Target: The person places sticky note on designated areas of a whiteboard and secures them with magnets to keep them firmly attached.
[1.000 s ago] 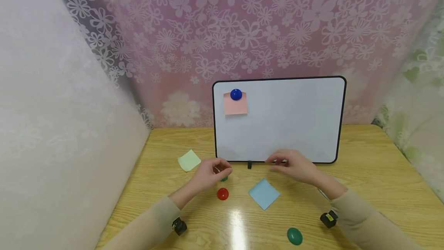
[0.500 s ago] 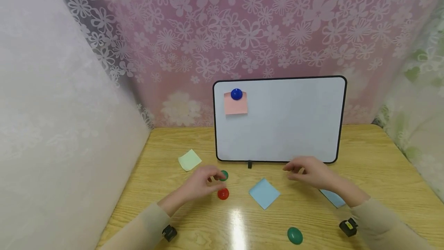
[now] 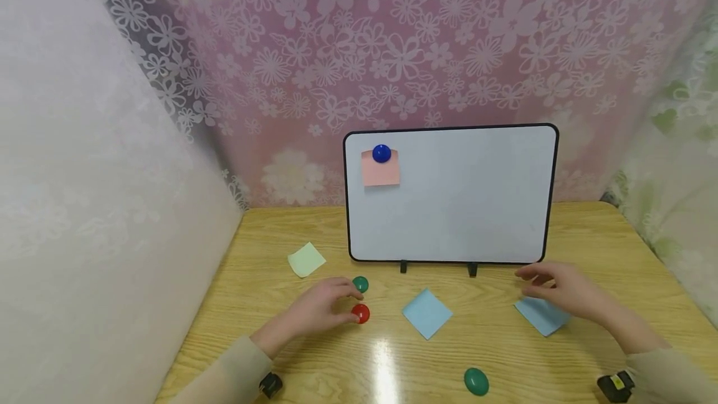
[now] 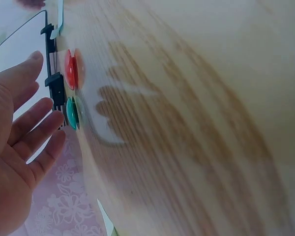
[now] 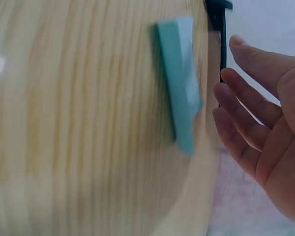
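Observation:
My left hand [image 3: 316,308] hovers beside a red round magnet [image 3: 363,313] and a green round magnet [image 3: 361,283], its fingers loosely bent. In the left wrist view nothing is between those fingers, and the red magnet [image 4: 71,70] and green magnet [image 4: 72,113] stand on the table beyond them. Over at the right, my right hand [image 3: 569,292] is above a blue sticky note [image 3: 543,318], partly covering its far edge. That note [image 5: 174,83] shows a bent strip in the right wrist view, apart from the relaxed fingers. Another blue sticky note [image 3: 427,313] lies between the hands.
A whiteboard [image 3: 471,198] stands on black feet [image 3: 473,269] at the back. On it a blue magnet [image 3: 381,153] holds a pink sticky note [image 3: 381,174]. A pale green note [image 3: 306,259] lies at left, a green oval magnet [image 3: 476,381] near the front.
My right hand has moved right, from before the board's lower edge to over the right blue note. The left hand has drawn back left and nearer, uncovering the green round magnet.

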Available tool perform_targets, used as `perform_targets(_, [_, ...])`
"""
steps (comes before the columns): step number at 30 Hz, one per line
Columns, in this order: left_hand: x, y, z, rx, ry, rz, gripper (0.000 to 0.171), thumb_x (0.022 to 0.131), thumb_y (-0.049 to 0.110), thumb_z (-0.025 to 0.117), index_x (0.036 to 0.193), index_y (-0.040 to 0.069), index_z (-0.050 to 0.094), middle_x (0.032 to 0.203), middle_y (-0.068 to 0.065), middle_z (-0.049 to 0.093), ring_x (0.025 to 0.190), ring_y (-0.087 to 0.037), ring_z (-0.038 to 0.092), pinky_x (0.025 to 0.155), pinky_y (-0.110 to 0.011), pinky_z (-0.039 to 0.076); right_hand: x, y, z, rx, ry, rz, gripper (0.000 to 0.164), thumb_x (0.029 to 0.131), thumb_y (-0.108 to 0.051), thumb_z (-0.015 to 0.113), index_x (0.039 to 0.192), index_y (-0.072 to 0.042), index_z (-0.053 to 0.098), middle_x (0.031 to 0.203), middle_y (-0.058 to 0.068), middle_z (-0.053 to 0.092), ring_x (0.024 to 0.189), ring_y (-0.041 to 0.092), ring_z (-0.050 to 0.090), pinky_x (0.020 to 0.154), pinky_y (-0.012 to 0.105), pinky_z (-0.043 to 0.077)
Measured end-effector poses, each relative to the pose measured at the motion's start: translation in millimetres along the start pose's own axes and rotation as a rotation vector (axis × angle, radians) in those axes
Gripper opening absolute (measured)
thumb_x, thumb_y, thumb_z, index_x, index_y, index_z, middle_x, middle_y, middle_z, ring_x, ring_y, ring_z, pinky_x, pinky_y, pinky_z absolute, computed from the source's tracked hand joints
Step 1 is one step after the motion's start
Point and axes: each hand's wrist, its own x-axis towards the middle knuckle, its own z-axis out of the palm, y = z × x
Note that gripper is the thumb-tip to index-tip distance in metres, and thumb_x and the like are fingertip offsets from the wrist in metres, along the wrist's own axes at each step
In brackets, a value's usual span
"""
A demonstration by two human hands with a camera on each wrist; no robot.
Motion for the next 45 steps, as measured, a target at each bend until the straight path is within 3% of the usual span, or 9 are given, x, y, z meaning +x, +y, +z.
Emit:
perform_targets(5, [1.4, 1.5, 1.4, 0.035, -0.025, 0.011, 0.034, 0.095, 0.027, 0.087, 0.125, 0.013, 0.076, 0.125, 0.004, 0.069, 0.119, -0.013, 0.064, 0.107, -0.032, 0.051, -14.3, 19.1, -8.4, -0.056, 0.048, 0.083, 0.039, 0.097, -0.024, 0.082, 0.128, -0.001, 0.074, 0.12, 0.014, 0.076, 0.095, 0.019, 0.071, 0.075, 0.03, 0.058])
perform_targets(10, [3.8, 2.9, 3.5, 0.069, -0.047, -0.001, 0.037, 0.093, 0.03, 0.088, 0.125, 0.015, 0.076, 0.126, 0.003, 0.068, 0.119, -0.013, 0.063, 0.107, -0.032, 0.051, -23.6, 33.2, -16.1, -0.086, 0.007, 0.18, 0.043, 0.097, -0.028, 0.082, 0.123, 0.005, 0.073, 0.111, 0.012, 0.075, 0.097, 0.03, 0.071, 0.078, 0.033, 0.058])
perform_targets(19, [6.5, 5.8, 4.4, 0.1, -0.068, -0.011, 0.039, 0.09, 0.032, 0.091, 0.123, 0.016, 0.077, 0.125, 0.004, 0.068, 0.117, -0.012, 0.063, 0.105, -0.031, 0.052, -31.6, 35.7, -20.6, -0.141, -0.075, 0.323, 0.052, 0.095, -0.044, 0.082, 0.114, 0.003, 0.074, 0.1, 0.004, 0.07, 0.091, 0.022, 0.063, 0.075, 0.041, 0.053])
perform_targets(27, [10.4, 6.0, 6.6, 0.126, -0.084, 0.005, 0.036, 0.088, 0.03, 0.092, 0.118, 0.016, 0.077, 0.118, 0.005, 0.067, 0.108, -0.01, 0.062, 0.098, -0.027, 0.053, -30.8, 30.8, -18.1, -0.171, -0.084, 0.35, 0.059, 0.093, -0.052, 0.082, 0.109, 0.005, 0.072, 0.098, 0.007, 0.069, 0.088, 0.024, 0.063, 0.072, 0.041, 0.053])
perform_targets(38, [15.2, 6.0, 11.9, 0.142, -0.102, -0.012, 0.033, 0.089, 0.033, 0.092, 0.115, 0.018, 0.079, 0.108, 0.01, 0.064, 0.097, -0.005, 0.057, 0.09, -0.021, 0.052, -28.4, 22.7, -14.0, -0.178, -0.092, 0.364, 0.06, 0.091, -0.045, 0.086, 0.105, 0.011, 0.068, 0.098, 0.014, 0.071, 0.09, 0.035, 0.067, 0.079, 0.054, 0.056])
perform_targets(45, [18.0, 8.4, 12.3, 0.133, -0.108, -0.03, 0.031, 0.088, 0.032, 0.092, 0.113, 0.017, 0.08, 0.107, 0.011, 0.064, 0.095, -0.003, 0.056, 0.088, -0.02, 0.052, -28.8, 22.0, -11.7, -0.175, -0.095, 0.378, 0.062, 0.09, -0.046, 0.086, 0.106, 0.011, 0.068, 0.1, 0.018, 0.071, 0.092, 0.038, 0.068, 0.081, 0.056, 0.056])
